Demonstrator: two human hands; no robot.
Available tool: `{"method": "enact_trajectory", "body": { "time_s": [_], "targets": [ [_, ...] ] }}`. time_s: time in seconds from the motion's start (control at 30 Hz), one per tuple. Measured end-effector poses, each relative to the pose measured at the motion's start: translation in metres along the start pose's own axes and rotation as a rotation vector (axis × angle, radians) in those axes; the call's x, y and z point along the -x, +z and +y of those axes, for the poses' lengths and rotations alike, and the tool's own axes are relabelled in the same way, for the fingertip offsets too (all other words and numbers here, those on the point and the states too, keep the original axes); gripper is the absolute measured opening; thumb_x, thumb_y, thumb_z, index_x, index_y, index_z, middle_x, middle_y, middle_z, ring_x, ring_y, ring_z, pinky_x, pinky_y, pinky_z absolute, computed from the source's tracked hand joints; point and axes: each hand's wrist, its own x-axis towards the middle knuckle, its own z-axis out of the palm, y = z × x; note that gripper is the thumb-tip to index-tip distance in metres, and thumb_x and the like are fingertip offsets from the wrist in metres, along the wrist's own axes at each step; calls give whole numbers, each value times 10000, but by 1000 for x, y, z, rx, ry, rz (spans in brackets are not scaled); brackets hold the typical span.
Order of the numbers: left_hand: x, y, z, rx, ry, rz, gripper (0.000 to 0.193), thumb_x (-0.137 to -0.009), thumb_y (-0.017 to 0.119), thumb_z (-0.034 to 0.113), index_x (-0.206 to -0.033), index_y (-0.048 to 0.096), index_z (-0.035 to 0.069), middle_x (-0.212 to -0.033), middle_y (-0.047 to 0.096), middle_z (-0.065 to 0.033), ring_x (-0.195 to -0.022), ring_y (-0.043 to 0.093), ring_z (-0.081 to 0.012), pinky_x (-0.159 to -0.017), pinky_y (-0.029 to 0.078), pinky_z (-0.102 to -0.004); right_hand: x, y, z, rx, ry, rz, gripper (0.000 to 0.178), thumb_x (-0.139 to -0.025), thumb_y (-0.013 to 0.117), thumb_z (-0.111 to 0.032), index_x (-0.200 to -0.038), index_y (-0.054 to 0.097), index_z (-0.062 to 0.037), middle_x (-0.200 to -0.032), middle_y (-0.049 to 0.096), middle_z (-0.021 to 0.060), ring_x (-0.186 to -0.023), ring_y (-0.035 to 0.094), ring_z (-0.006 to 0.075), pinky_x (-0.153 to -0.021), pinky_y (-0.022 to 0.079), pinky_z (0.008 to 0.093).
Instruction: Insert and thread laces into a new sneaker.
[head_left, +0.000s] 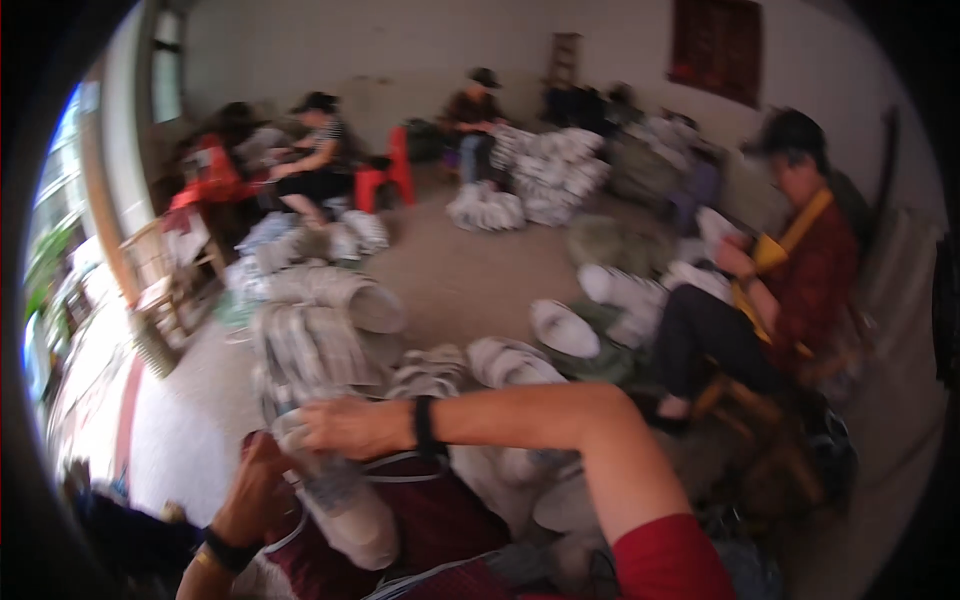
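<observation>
Mostly, the shoe (352,522) extends below the right grip (350,425).

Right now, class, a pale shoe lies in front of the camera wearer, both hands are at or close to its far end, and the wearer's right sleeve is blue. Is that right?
Not quite: the head view shows the right sleeve is red, not blue. The pale shoe does lie there, with the left hand and right hand at or close to its far end.
</observation>
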Motion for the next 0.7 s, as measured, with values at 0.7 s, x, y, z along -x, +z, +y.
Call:
{"method": "enact_trajectory", "body": {
  "time_s": [0.7],
  "targets": [
    [-24, 0, -47, 107, -140, -474, 144, -640, 725, 70, -774, 676, 49, -860, 660, -127, -835, 645, -314, -745, 526, -413, -43, 2, 10, 172, 19, -720, 353, -829, 703, -283, -1133, 737, -105, -1199, 690, 125, -1144, 622, 359, -982, 492, 511]
  ]
}}
